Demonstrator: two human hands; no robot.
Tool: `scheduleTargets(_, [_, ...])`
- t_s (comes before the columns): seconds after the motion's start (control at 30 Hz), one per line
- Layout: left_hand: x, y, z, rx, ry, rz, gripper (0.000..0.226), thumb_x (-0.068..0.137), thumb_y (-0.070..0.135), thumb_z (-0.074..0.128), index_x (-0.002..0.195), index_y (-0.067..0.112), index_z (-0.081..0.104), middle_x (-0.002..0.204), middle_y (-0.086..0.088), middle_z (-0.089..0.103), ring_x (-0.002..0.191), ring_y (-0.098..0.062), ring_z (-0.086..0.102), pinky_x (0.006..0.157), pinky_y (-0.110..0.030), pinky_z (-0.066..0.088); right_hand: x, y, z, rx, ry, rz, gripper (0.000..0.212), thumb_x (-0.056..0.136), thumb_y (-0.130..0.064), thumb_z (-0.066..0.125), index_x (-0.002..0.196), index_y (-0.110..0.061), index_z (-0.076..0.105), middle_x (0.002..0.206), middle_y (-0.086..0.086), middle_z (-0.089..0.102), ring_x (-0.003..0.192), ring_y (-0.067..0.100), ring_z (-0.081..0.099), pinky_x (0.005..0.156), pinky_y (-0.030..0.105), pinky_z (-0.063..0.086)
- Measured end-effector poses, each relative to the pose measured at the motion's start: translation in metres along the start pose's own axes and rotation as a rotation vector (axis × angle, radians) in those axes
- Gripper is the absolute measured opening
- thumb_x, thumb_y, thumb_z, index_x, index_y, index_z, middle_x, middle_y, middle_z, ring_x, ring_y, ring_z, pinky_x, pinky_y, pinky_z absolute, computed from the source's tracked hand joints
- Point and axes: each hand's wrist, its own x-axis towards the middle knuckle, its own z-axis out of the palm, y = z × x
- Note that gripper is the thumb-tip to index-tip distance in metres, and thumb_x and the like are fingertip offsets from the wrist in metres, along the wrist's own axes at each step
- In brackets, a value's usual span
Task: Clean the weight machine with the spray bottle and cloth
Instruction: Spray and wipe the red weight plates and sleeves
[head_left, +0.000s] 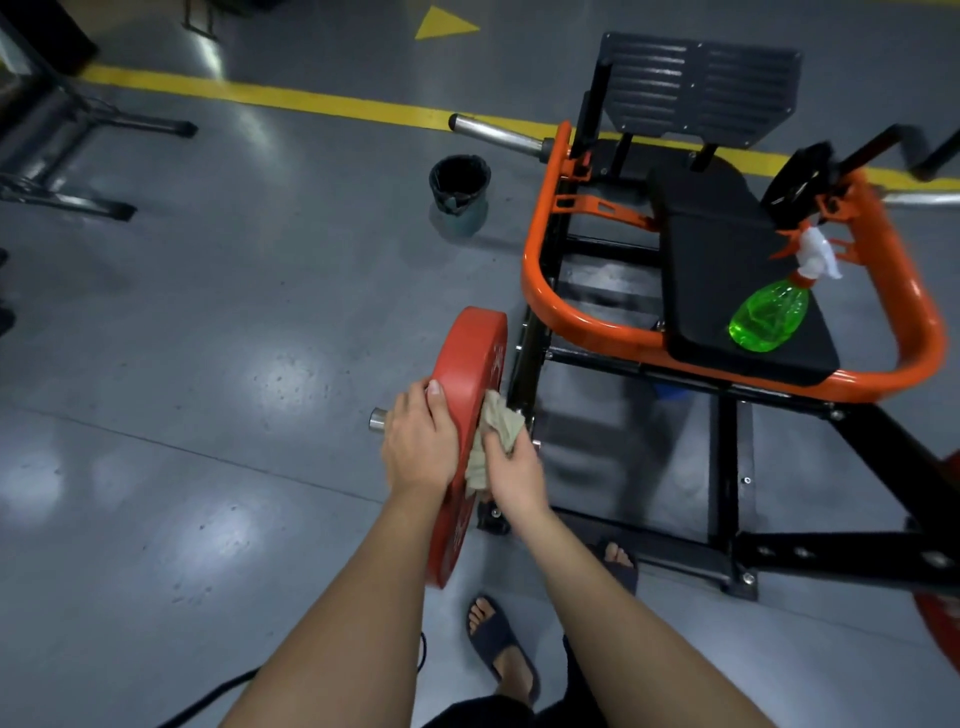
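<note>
The weight machine (550, 291) has an orange frame, black bars and a black seat pad (727, 249). A red weight plate (470, 374) stands on edge on its steel peg at the machine's left side. My left hand (421, 441) grips the plate's outer rim, thumb on top. My right hand (511, 475) holds a beige cloth (496, 423) bunched against the plate's inner face. A green spray bottle (769, 317) with a white trigger head lies on its side on the seat pad, apart from both hands.
A dark bin (460, 192) lined with a bag stands on the grey floor left of the machine. A yellow line (311, 101) crosses the floor behind it. Black rack legs (67, 202) reach in from the far left. My sandalled feet (498, 639) stand beside the plate.
</note>
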Motion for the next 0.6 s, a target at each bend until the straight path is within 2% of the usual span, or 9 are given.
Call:
scheduleTargets(0.07, [0.0,0.002,-0.001,-0.002,-0.005,0.003,0.05,0.108,0.044,0.024,0.13,0.016,0.058,0.13,-0.009,0.061,0.124,-0.031,0.051,0.101,-0.046,0.042,-0.029,0.021,-0.001,-0.003,-0.059,0.079,0.014,0.098,-0.042,0.055,0.11,-0.041,0.061,0.098,-0.011,0.073,0.085,0.007,0.071,0.08,0.033,0.059])
scheduleTargets(0.13, [-0.002,0.004,-0.003,0.003,-0.013,-0.004,0.05,0.108,0.045,0.024,0.131,0.016,0.058,0.132,-0.008,0.06,0.125,-0.031,0.051,0.101,-0.046,0.042,-0.045,0.032,-0.004,-0.015,-0.11,0.185,0.016,0.1,-0.037,0.056,0.114,-0.033,0.063,0.099,-0.005,0.074,0.08,0.009,0.071,0.065,0.026,0.057])
scheduleTargets(0.17, [-0.002,0.004,-0.003,0.006,-0.014,-0.011,0.05,0.108,0.045,0.024,0.131,0.016,0.058,0.132,-0.008,0.06,0.125,-0.031,0.051,0.101,-0.046,0.041,-0.046,0.034,-0.007,-0.007,-0.114,0.205,0.017,0.1,-0.036,0.057,0.115,-0.029,0.064,0.102,-0.003,0.074,0.082,0.009,0.071,0.065,0.021,0.055])
scheduleTargets(0.23, [-0.004,0.004,-0.004,0.013,-0.016,-0.015,0.048,0.109,0.044,0.025,0.128,0.015,0.058,0.131,-0.009,0.06,0.124,-0.032,0.051,0.1,-0.046,0.041,-0.04,0.026,-0.01,0.103,-0.082,0.185,0.021,0.1,-0.035,0.061,0.116,-0.024,0.066,0.105,-0.003,0.075,0.088,0.011,0.072,0.076,0.022,0.057])
scheduleTargets(0.33, [-0.003,0.004,-0.004,-0.01,-0.009,-0.005,0.045,0.109,0.041,0.028,0.125,0.012,0.06,0.128,-0.013,0.061,0.123,-0.035,0.052,0.099,-0.045,0.04,-0.019,-0.012,-0.012,0.34,0.039,0.046,0.016,0.098,-0.032,0.066,0.112,-0.025,0.068,0.106,-0.003,0.077,0.097,0.015,0.074,0.092,0.037,0.058])
scheduleTargets(0.4, [-0.002,0.003,-0.003,-0.01,-0.013,-0.021,0.044,0.109,0.04,0.03,0.126,0.012,0.06,0.129,-0.014,0.061,0.124,-0.036,0.051,0.1,-0.046,0.04,-0.002,-0.034,-0.012,0.386,0.089,-0.079,0.02,0.097,-0.03,0.068,0.116,-0.025,0.069,0.11,-0.005,0.076,0.103,0.012,0.072,0.095,0.034,0.056])
scheduleTargets(0.53, [0.0,0.004,-0.003,0.0,-0.021,-0.02,0.045,0.109,0.04,0.029,0.127,0.012,0.059,0.13,-0.015,0.06,0.123,-0.037,0.051,0.102,-0.046,0.039,0.008,-0.044,-0.013,0.191,0.056,-0.174,0.013,0.097,-0.038,0.063,0.109,-0.039,0.068,0.113,-0.01,0.073,0.107,0.006,0.068,0.098,0.029,0.052])
scheduleTargets(0.6, [0.0,0.005,-0.004,-0.002,-0.036,-0.02,0.046,0.108,0.042,0.027,0.128,0.013,0.058,0.13,-0.015,0.06,0.123,-0.037,0.051,0.103,-0.046,0.039,0.006,-0.03,-0.015,0.117,0.01,-0.111,0.018,0.1,-0.035,0.06,0.117,-0.034,0.067,0.115,-0.008,0.073,0.108,0.009,0.068,0.1,0.032,0.052])
